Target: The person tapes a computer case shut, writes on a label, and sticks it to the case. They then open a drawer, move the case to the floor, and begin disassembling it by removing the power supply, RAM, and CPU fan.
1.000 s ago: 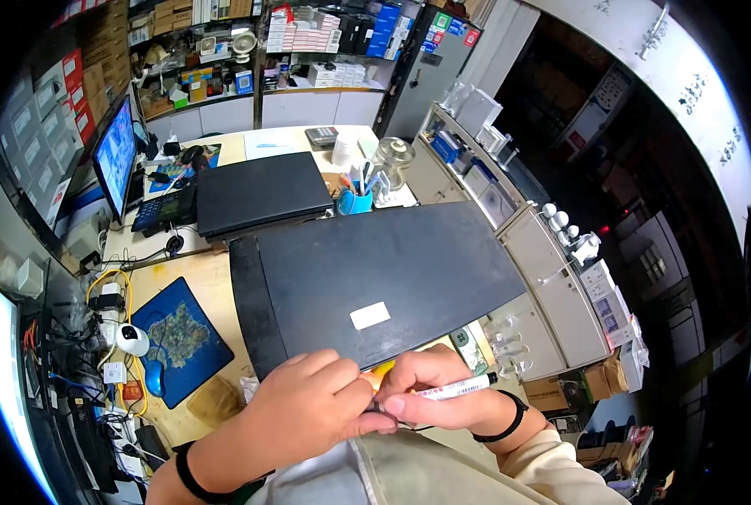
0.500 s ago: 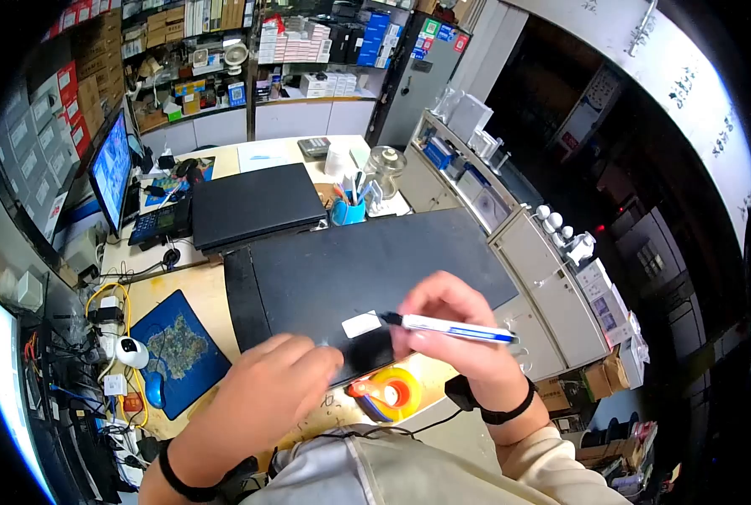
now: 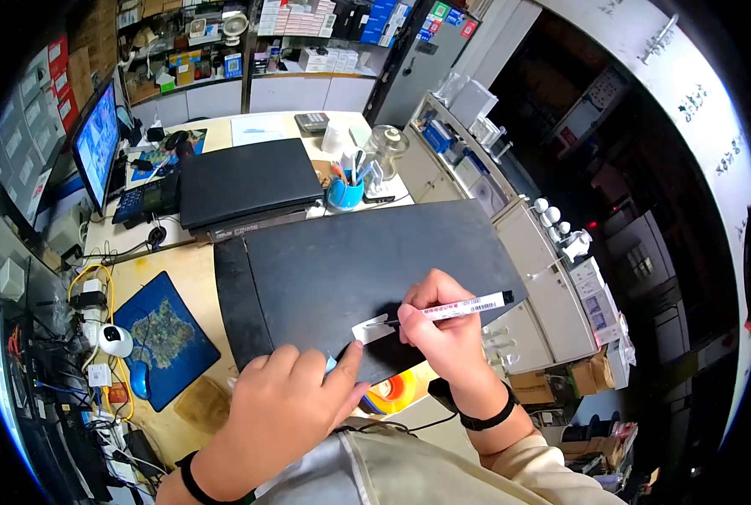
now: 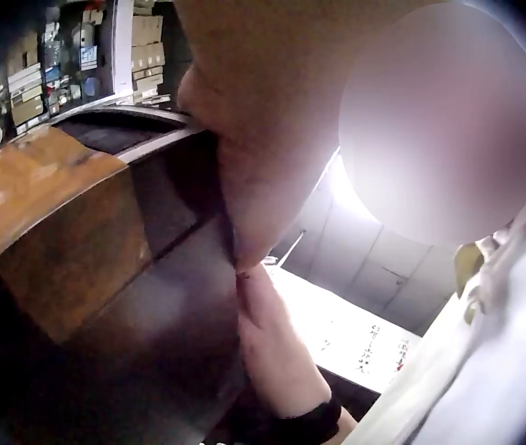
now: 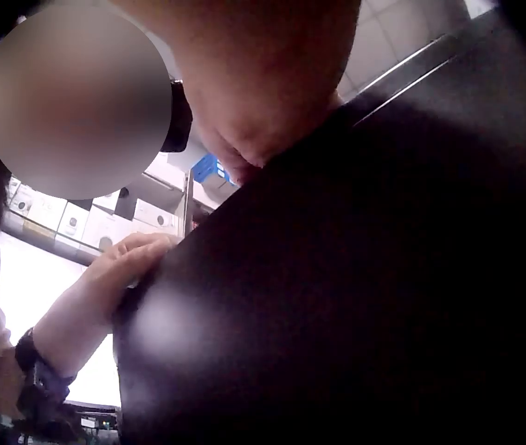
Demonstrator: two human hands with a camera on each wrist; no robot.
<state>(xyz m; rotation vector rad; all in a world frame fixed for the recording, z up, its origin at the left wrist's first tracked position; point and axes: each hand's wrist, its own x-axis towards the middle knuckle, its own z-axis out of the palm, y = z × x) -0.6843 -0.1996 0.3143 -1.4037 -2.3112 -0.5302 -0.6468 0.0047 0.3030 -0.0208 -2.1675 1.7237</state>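
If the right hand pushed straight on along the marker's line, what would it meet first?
Most likely the white label: the marker in the right hand points at it, though whether the tip already touches is unclear.

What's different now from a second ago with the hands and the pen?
The hands were together at the pen; now they're apart. The right hand moved forward, away from the body, bringing the pen's tip to the white label. The left hand now has a fingertip by the label's edge. The right hand still holds the pen, and the label still lies on the black surface.
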